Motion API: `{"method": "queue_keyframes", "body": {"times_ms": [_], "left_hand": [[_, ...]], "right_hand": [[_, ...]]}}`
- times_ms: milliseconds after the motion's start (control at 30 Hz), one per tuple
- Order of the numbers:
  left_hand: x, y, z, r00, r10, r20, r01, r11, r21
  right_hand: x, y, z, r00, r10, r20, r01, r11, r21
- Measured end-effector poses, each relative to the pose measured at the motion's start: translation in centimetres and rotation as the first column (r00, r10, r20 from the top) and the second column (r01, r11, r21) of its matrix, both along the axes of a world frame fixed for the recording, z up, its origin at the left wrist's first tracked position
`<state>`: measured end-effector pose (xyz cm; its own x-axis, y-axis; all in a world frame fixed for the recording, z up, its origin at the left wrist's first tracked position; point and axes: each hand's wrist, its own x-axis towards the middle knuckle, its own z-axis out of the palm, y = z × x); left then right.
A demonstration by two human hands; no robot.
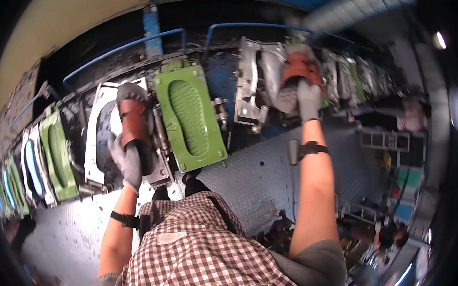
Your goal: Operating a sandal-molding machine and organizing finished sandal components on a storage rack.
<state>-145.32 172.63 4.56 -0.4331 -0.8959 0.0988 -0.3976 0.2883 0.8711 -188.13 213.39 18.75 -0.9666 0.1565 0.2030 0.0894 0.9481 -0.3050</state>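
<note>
My left hand, in a grey glove, is closed around the ankle end of a brown shoe upper with a grey toe. That shoe lies over an opened metal mould, its toe pointing away from me. Farther right, my right hand, also gloved in grey, grips a second brown shoe upper, slightly blurred. This one is above a silver mould with rounded metal halves. Between the two hands, a green mould plate with a ridged, sole-shaped hollow faces up.
More moulds, including a green plate, line the bench to the left, and others run off to the right. Blue rails stand behind them. Below is a grey metal floor. Other people and racks are at the right.
</note>
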Motion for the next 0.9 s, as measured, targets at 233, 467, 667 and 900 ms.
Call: {"method": "queue_keyframes", "body": {"times_ms": [233,467,667,900], "left_hand": [[-1.4,3.1,-0.2,0.967,0.073,-0.245,-0.112,0.983,-0.149],[-3.3,7.8,6.1,0.938,-0.066,-0.34,0.182,0.929,0.323],[-0.3,-2.1,5.6,0.991,0.061,0.116,-0.072,0.993,0.097],[0.3,-8.5,0.7,0.938,-0.162,-0.307,0.345,0.345,0.873]], "right_hand": [[4.9,-5.4,-1.0,0.919,0.269,-0.29,-0.395,0.667,-0.632],[29.3,-22.0,-5.0,0.387,0.906,0.172,-0.1,0.227,-0.969],[28.3,-23.7,-7.8,0.649,0.745,0.154,-0.227,0.383,-0.895],[29.9,-29.2,-5.3,0.755,0.655,-0.034,-0.295,0.292,-0.91]]}}
